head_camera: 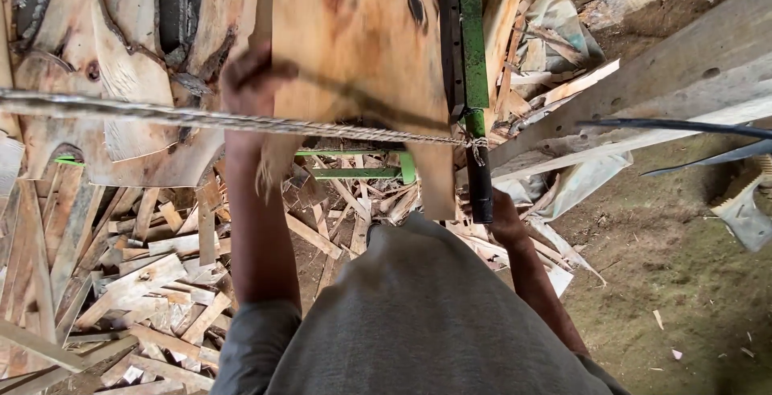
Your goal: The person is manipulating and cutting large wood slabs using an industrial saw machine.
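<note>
Head view, looking straight down: the left hand (248, 81) grips the left edge of a broad wooden plank (354, 49), fingers curled over it; the right hand (505, 220) sits low beside the black handle (480, 190) of a green metal bar (473, 37), though whether it closes on it I cannot tell; a twisted rope (201, 118) crosses in front of the plank and is tied at the bar; offcuts of wood (153, 282) litter the dirt floor (667, 282) below.

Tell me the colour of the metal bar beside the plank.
Green, with a black handle grip at its lower end; the metal bar shows in the head view.
</note>
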